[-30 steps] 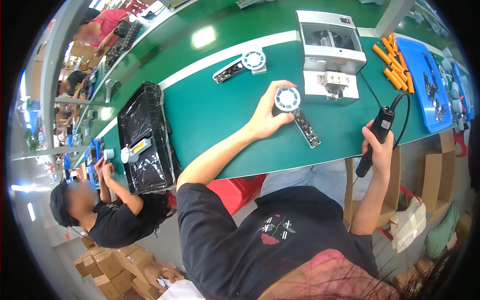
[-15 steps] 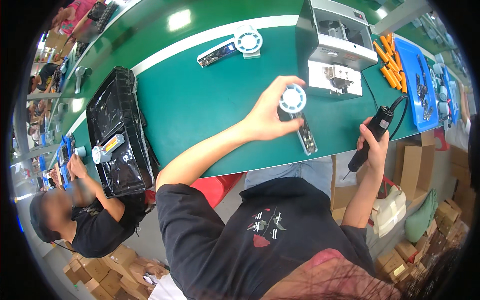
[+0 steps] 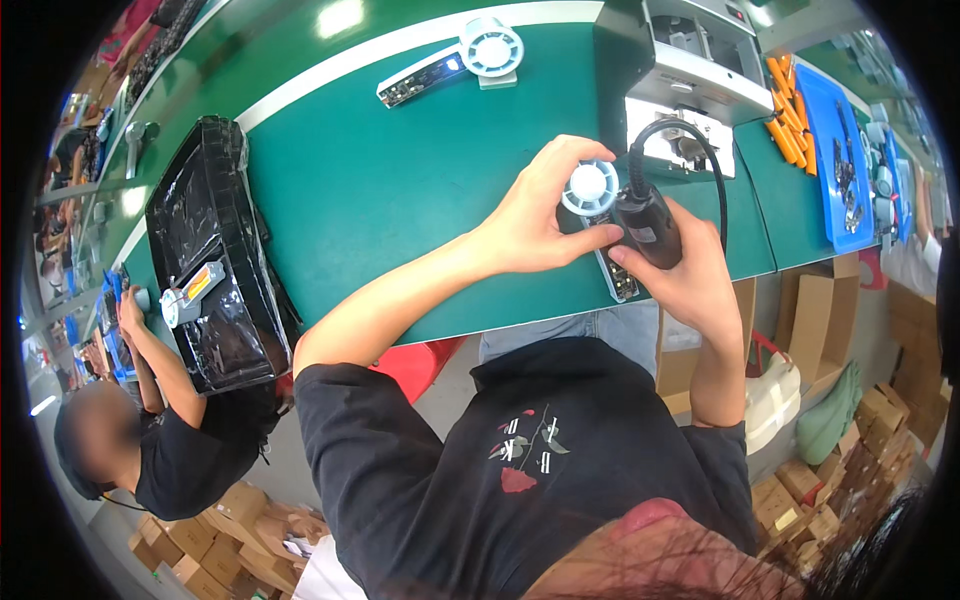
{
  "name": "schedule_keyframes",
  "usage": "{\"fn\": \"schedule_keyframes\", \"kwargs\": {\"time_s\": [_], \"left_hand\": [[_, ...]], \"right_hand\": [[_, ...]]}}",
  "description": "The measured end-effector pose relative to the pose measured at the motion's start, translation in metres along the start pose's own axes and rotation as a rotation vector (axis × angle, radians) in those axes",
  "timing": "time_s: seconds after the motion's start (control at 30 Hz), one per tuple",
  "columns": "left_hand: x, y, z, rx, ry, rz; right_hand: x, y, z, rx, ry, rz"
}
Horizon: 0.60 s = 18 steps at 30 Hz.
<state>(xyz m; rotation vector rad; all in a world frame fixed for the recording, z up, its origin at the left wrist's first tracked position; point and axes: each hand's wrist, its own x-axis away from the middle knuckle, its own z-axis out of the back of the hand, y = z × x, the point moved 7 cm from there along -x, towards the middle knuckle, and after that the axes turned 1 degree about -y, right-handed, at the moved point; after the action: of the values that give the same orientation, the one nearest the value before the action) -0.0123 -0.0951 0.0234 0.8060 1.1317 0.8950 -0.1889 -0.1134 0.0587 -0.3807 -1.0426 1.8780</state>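
My left hand [image 3: 545, 210] grips a light-blue handheld fan [image 3: 590, 187] by its round head, thumb and fingers on either side. The fan's handle stretches toward the table's near edge, its opened side showing a dark circuit board [image 3: 622, 283]. My right hand [image 3: 695, 270] is wrapped round a black electric screwdriver [image 3: 648, 228], held over the fan's handle beside my left thumb. The screwdriver's cable loops up from its far end. Its bit is hidden from view. A second fan [image 3: 492, 50] with an exposed board lies farther back on the green table [image 3: 400, 190].
A grey and white machine [image 3: 690, 90] stands behind my hands. Orange cylinders [image 3: 792, 120] and a blue tray [image 3: 835, 160] of parts sit at the right. On the left, a black-wrapped bin [image 3: 225, 330] carries another fan [image 3: 195, 292]. Beyond it sits another person [image 3: 190, 440].
My right hand has brought the screwdriver left from the table's right edge to the fan's handle, and turned it. My left hand keeps its hold on the fan, nearly in place.
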Motion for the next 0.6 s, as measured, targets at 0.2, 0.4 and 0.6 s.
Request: {"fn": "schedule_keyframes", "kwargs": {"time_s": [0.2, 0.4, 0.6], "left_hand": [[0.0017, 0.0018, 0.0006, -0.052, 0.014, -0.025], [0.007, 0.0039, -0.0029, -0.028, 0.072, 0.185], [0.0092, 0.0009, -0.004, -0.024, 0.078, 0.229]], "right_hand": [[-0.0001, 0.0069, -0.005, -0.115, -0.063, -0.019], [0.0, 0.0104, -0.0072, -0.149, -0.091, -0.056], [0.0, 0.0069, -0.0058, -0.133, -0.124, -0.047]]}}
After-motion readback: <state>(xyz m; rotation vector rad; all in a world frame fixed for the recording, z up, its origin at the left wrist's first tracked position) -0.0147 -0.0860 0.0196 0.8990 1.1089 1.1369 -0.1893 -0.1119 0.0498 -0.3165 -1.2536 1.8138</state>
